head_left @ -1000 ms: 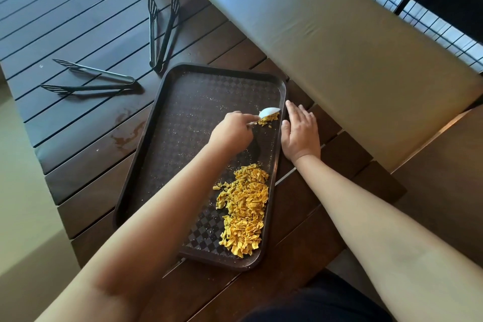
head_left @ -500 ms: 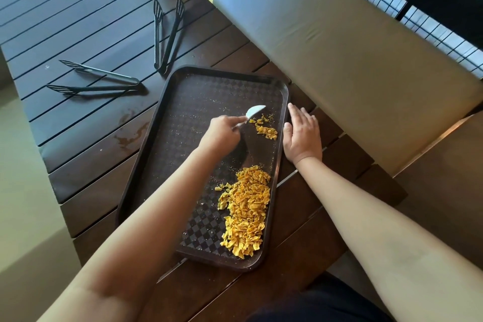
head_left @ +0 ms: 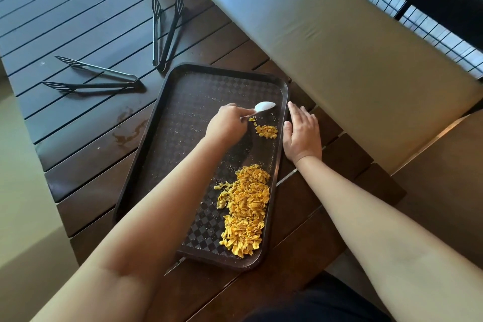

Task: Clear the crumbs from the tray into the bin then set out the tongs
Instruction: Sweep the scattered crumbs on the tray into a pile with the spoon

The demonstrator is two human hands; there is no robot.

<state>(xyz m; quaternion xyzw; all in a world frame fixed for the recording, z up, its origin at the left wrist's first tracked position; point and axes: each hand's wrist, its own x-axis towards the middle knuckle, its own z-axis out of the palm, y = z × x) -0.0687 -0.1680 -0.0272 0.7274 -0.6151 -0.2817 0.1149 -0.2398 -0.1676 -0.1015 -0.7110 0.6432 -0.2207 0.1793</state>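
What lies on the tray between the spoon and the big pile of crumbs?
In the head view, a small clump of crumbs lies just below the spoon; from there to the big pile the tray holds only fine specks.

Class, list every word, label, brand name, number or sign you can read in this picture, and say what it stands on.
None: no readable text anywhere.
The tray shows only a checkered texture.
Both pairs of tongs show no visible marks.
The white spoon, table and bench cushion are plain.
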